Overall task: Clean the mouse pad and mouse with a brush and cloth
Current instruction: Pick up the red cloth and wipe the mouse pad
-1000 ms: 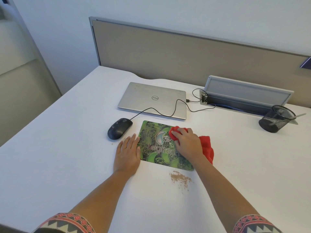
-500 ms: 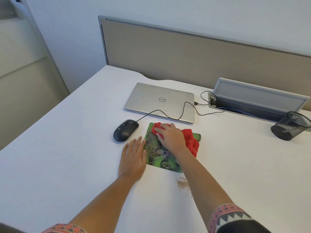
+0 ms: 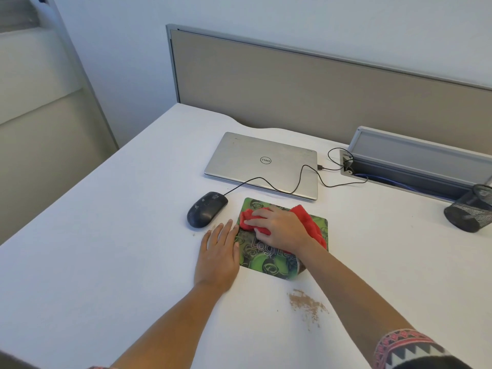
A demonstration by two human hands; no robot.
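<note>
A green patterned mouse pad lies flat on the white desk. My right hand presses a red cloth onto the pad's far left part. My left hand lies flat on the desk with fingers together, touching the pad's left edge and holding nothing. A black wired mouse sits on the desk just left of the pad, beyond my left fingertips. No brush is in view.
A closed silver laptop lies behind the pad, with the mouse cable running across it to a grey cable tray. A black mesh pen cup stands at the right. Brown crumbs lie near the pad's front edge.
My right hand has slid the red cloth leftward across the pad, from its middle to its far left part. My left hand stays at the pad's left edge.
</note>
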